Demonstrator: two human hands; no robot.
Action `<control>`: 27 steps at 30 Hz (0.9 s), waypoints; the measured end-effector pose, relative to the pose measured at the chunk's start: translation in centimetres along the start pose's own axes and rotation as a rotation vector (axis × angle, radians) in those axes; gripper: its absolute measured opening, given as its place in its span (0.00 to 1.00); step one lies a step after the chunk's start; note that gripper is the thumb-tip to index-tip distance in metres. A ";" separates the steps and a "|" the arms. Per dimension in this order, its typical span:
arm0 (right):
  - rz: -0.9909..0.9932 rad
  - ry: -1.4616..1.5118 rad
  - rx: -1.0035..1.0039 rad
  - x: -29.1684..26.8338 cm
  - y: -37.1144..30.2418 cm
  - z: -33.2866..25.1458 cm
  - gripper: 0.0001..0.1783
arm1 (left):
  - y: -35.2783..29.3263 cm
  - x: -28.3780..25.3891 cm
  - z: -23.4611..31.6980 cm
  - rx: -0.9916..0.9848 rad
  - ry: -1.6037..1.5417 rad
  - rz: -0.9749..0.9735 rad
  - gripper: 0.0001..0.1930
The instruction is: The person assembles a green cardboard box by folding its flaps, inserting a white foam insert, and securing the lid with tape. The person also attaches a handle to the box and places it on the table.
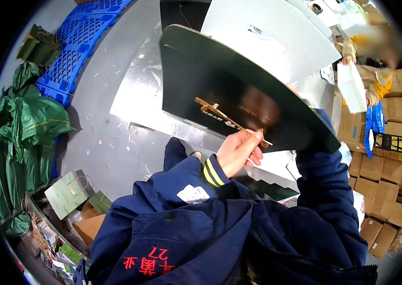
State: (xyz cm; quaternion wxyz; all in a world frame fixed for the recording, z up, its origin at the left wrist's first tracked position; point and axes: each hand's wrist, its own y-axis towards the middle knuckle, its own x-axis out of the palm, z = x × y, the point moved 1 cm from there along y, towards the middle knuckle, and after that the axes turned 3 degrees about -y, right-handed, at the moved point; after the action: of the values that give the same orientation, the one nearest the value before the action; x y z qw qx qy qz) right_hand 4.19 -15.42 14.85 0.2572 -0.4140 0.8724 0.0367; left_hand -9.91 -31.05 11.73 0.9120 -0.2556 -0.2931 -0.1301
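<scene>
A large, glossy dark green panel (186, 66) with a curved upper edge stands tilted in front of me. Across its face lies a thin brown stick (220, 114), beside some small light marks. My left hand (241, 149) is closed, thumb and fingers pinching the lower right end of this stick close to the panel. A blurred reddish patch, apparently a reflection, shows on the glossy surface. My right arm (324, 180) reaches up behind the panel's right end, and the right hand is hidden there.
Behind the panel is a table (134, 90) with a large white sheet (262, 38). At right a co-worker's hands hold a white box (351, 85), above stacked brown cartons (383, 190). Blue pallets (80, 38), green sacks (30, 123) and a pale green bag (66, 194) stand left.
</scene>
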 end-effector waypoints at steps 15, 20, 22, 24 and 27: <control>0.743 -0.689 -0.112 11.7 -4.9 -9.0 0.19 | 3.0 -2.7 -1.4 0.904 1.007 -0.133 0.08; 0.870 -0.879 0.005 14.0 -1.7 -9.8 0.14 | -2.0 -9.4 2.7 0.426 0.417 0.222 0.09; 0.915 -0.879 0.043 14.6 -0.9 -9.9 0.10 | -2.1 -11.9 4.1 0.623 0.530 0.310 0.08; 0.921 -0.868 0.078 15.4 -0.4 -9.8 0.09 | -2.4 -12.5 6.0 0.552 0.639 0.187 0.05; 0.911 -0.862 0.080 16.0 0.4 -9.8 0.09 | -2.5 -12.1 6.7 0.556 0.680 0.052 0.08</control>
State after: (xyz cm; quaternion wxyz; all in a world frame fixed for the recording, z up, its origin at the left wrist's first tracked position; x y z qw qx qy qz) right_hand -8.62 -29.07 15.60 0.5595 0.0613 0.7799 0.2736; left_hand -23.62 -28.42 10.09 0.9937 0.0497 0.0066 -0.1000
